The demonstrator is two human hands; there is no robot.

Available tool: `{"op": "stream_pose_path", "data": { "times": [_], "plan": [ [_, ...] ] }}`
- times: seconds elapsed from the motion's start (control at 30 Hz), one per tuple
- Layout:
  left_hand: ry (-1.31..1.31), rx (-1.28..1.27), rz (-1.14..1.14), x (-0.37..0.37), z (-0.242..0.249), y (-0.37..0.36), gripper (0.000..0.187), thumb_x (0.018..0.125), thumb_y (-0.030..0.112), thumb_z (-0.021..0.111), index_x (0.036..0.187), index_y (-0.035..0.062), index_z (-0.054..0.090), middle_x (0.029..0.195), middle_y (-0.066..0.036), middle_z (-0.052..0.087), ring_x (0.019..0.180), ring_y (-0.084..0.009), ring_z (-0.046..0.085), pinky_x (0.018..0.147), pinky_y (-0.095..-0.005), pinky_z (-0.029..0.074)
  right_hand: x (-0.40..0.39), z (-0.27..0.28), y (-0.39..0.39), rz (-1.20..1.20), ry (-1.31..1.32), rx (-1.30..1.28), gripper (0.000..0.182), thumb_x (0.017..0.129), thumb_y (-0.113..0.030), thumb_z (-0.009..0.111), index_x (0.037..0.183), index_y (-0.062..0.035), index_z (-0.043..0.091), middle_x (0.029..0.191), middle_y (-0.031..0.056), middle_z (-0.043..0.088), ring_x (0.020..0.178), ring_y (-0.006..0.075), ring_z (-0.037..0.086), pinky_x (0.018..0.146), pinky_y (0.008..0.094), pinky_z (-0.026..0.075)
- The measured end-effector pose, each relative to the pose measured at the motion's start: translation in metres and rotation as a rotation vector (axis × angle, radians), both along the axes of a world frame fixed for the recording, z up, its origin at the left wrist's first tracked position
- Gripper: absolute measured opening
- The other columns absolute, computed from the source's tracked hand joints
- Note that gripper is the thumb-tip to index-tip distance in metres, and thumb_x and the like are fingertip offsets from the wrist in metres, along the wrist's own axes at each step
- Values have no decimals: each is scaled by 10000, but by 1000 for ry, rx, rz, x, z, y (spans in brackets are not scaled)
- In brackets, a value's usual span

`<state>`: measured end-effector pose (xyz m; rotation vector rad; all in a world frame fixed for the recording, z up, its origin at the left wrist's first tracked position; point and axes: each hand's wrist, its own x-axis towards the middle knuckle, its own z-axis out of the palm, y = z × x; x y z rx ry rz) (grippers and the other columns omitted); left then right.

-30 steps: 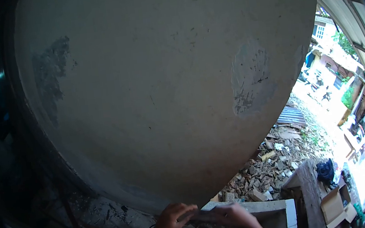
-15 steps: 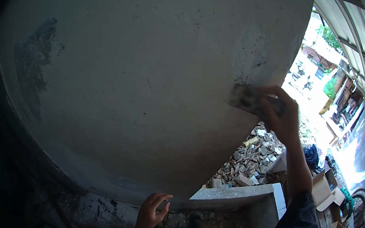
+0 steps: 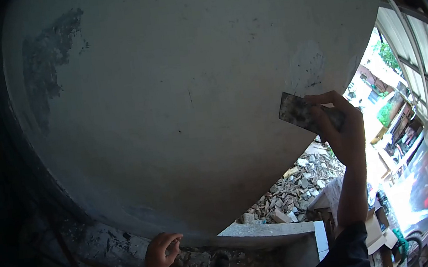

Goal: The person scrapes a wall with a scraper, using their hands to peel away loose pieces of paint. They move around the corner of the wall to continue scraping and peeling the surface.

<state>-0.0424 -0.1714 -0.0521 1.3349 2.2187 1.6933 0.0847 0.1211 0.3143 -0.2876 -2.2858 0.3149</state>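
My right hand [image 3: 345,132] grips a flat, rectangular putty scraper [image 3: 295,111] with a dark, smeared blade. Its blade lies over the lower right part of a pale wall panel [image 3: 177,90], just below a lighter, scuffed patch [image 3: 305,65]. Low in the view, my left hand [image 3: 160,256] is held near the panel's bottom edge, its fingers loosely bent, a gap to the thumb, and nothing visible in it. A rough dark grey patch [image 3: 48,68] marks the panel's upper left.
Beyond the panel's slanting right edge lies a heap of rubble [image 3: 294,190] behind a low concrete ledge [image 3: 267,228]. Cardboard boxes [image 3: 376,233] stand at lower right, beside a clear plastic sheet [image 3: 414,179]. A ribbed translucent covering [image 3: 417,42] rises at far right.
The view has shifted slightly. My right hand still holds the scraper, now sharp rather than blurred and a little further right in view. My left hand sits further left, fingers more bent.
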Motion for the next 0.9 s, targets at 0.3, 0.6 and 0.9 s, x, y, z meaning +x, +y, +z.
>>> {"op": "stream_pose_path", "data": {
  "times": [0.3, 0.6, 0.9],
  "plan": [
    [29, -11, 43, -5, 8, -5, 258, 908, 53, 670, 1163, 85, 694, 1003, -54, 717, 947, -237, 687, 854, -394, 532, 11, 8, -1, -77, -50, 73, 184, 967, -82, 646, 1136, -82, 719, 835, 122, 776, 734, 134, 727, 674, 279, 545],
    [56, -30, 45, -14, 7, -9, 238, 909, 51, 662, 1144, 76, 694, 975, -66, 717, 929, -253, 686, 852, -402, 525, 21, 24, -7, -123, -132, 77, 194, 984, -107, 649, 1163, -72, 713, 940, 115, 786, 816, 173, 752, 738, 303, 583],
    [227, -16, 218, -37, 49, -25, 169, 917, 32, 638, 1069, 46, 711, 927, -102, 714, 875, -291, 683, 821, -408, 517, -10, 6, 13, 195, -154, 234, 142, 967, -122, 678, 1101, -85, 706, 936, 71, 780, 872, 150, 768, 745, 292, 587]
  ]
}}
